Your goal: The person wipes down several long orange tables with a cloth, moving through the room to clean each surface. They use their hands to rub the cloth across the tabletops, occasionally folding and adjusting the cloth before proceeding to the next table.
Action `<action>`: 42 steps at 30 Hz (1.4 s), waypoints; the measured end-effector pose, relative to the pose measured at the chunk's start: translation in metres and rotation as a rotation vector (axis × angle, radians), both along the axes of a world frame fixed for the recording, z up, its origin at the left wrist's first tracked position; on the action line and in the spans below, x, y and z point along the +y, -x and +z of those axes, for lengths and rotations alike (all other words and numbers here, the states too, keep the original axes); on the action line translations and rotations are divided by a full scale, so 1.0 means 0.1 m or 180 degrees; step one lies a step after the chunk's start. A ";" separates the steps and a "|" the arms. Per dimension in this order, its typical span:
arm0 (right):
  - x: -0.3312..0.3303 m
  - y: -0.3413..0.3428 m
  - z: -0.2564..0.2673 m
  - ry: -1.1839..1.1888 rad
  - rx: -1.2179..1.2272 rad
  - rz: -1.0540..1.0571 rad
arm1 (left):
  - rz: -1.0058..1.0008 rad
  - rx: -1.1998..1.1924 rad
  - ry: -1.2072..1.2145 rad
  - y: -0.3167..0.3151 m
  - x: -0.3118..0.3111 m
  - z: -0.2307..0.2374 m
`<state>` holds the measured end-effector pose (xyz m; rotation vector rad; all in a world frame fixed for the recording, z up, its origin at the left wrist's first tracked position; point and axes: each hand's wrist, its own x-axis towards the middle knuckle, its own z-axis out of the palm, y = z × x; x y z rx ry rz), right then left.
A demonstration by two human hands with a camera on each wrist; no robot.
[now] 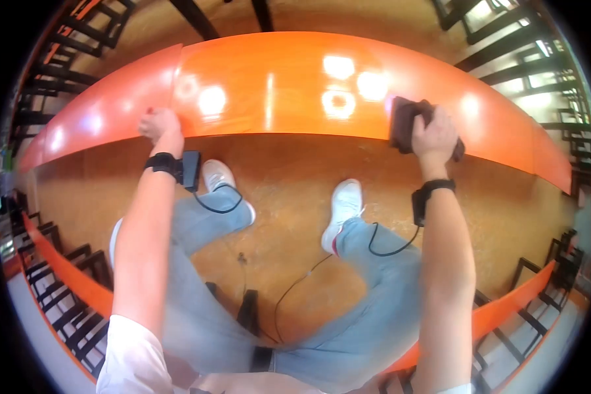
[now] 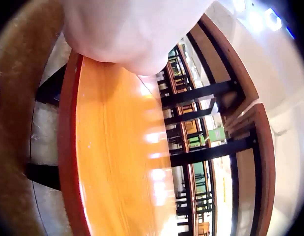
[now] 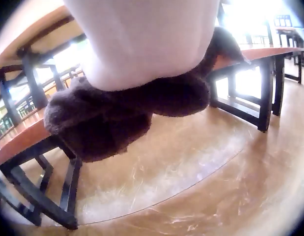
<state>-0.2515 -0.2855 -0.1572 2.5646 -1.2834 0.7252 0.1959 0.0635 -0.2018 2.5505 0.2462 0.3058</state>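
My right hand (image 1: 435, 136) grips a folded dark brown cloth (image 1: 404, 125) at the near edge of the long orange table (image 1: 243, 118). Fuzzy folds of this cloth (image 3: 102, 125) bulge out below the hand in the right wrist view and overhang the table edge. Toward the table's left part, my left hand (image 1: 162, 126) has its fingers curled in, with a small red spot at its far side. Seen from the left wrist, this hand (image 2: 127, 34) is close over the glossy tabletop (image 2: 117, 147), and its fingers are hidden.
Benches with black legs (image 3: 265, 93) and orange tops stand around. Behind me runs another orange plank (image 1: 79, 276). My shoes (image 1: 343, 210) are on the brown floor (image 1: 289, 177), where a thin cable (image 1: 289, 292) trails. Lights reflect off the tabletop.
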 end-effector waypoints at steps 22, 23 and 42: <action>-0.47 -1.30 0.09 -0.0289 0.0232 0.0039 | -0.0604 -0.0730 -0.1431 -0.40 0.55 -0.47; -0.55 -1.35 0.06 -0.0228 0.0185 0.0032 | -0.0604 -0.0694 -0.1421 -0.44 0.55 -0.46; -1.66 -0.16 0.05 -0.0573 0.0378 -0.0285 | -0.0743 -0.1224 -0.1695 -0.37 0.42 -0.42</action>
